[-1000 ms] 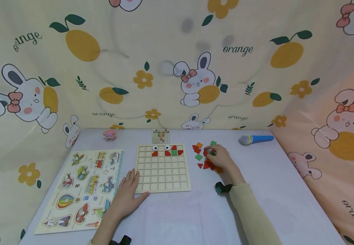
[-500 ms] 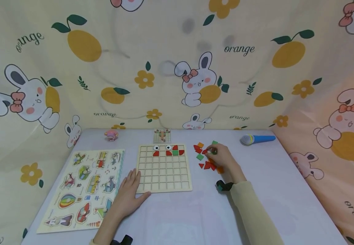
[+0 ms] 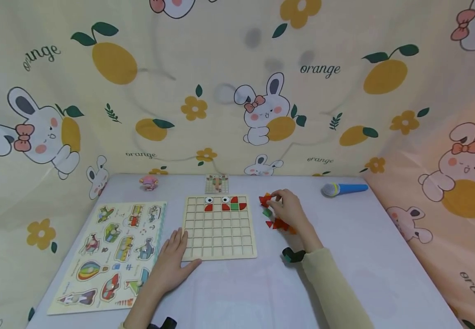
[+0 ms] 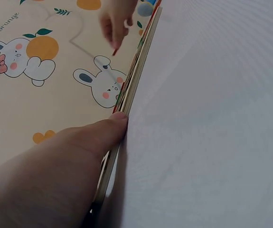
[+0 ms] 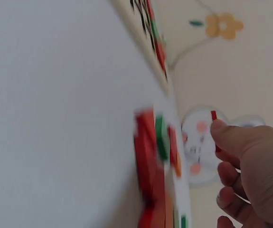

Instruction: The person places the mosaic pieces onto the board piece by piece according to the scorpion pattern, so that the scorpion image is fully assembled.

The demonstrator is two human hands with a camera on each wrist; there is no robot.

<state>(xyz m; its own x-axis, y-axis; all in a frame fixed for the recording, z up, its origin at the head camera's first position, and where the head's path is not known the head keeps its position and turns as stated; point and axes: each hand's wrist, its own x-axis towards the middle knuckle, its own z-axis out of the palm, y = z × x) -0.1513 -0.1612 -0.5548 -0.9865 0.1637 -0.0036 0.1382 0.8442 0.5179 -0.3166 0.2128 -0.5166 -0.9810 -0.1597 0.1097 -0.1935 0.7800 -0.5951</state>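
Observation:
My left hand (image 3: 173, 261) lies at the left edge of a wooden grid board (image 3: 220, 236), fingers extended; in the left wrist view its thumb (image 4: 112, 124) touches the board's edge. Along the board's top rows sit red tiles, a green tile (image 3: 234, 206) and two eye tiles (image 3: 226, 199). Right of the board, my right hand (image 3: 293, 214) is raised over loose tiles. Between thumb and finger it pinches a thin red tile (image 5: 215, 116), whose full shape is hidden. Loose red tiles (image 3: 280, 224) and a green one (image 3: 267, 213) lie below that hand, partly covered.
A picture puzzle board (image 3: 109, 256) lies at the left. Behind the grid board is a small pattern card (image 3: 216, 184). A pink figurine (image 3: 148, 183) stands at the back left, and a blue toy microphone (image 3: 344, 189) lies at the back right. Patterned cloth surrounds the table.
My right hand has lifted off the loose tiles with a red tile and shifted slightly left towards the board. The left hand stays in place.

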